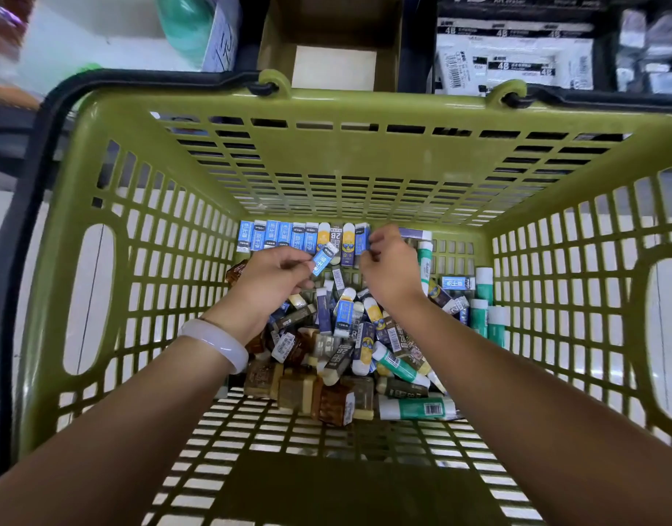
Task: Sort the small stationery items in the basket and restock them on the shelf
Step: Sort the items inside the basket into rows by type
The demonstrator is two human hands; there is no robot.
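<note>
Head: erasers [338, 336] crowding basket [365, 172]

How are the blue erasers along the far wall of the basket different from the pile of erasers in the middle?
The blue erasers stand side by side in a tidy row against the far wall of the basket; the pile lies jumbled at all angles. The row is nearly all blue; the pile mixes blue, brown, grey and yellow-and-white. The left hand pinches a blue eraser beside the row. Both groups are small sleeved erasers.
</note>
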